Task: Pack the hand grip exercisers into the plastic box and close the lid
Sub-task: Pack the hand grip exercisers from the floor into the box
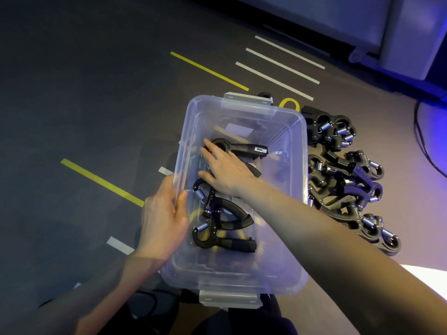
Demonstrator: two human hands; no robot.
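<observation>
A clear, rectangular plastic box (242, 189) with grey latch clips at its near and far ends sits open on the dark grey floor (84, 93), right in front of the person. Inside it lie several black hand grip exercisers with silver coil springs (222, 228), spread along the bottom from the near half to the far half.

The right hand (225, 170) reaches down into the box with fingers straight and spread, its fingertips resting on the farthest black exerciser (242, 149); it curls around nothing. The left hand (162, 218) grips the box's left rim, thumb hooked over the edge on the inside and fingers on the outer wall.

Just beside the box's right wall, a heap of more black spring exercisers (346, 175) lies on the floor, touching or nearly touching the box. A yellow loop (289, 103) shows past the far right corner. Yellow (208, 70) and white tape strips (278, 79) mark the floor beyond and to the left. A black cable (420, 141) curves along the far right.
</observation>
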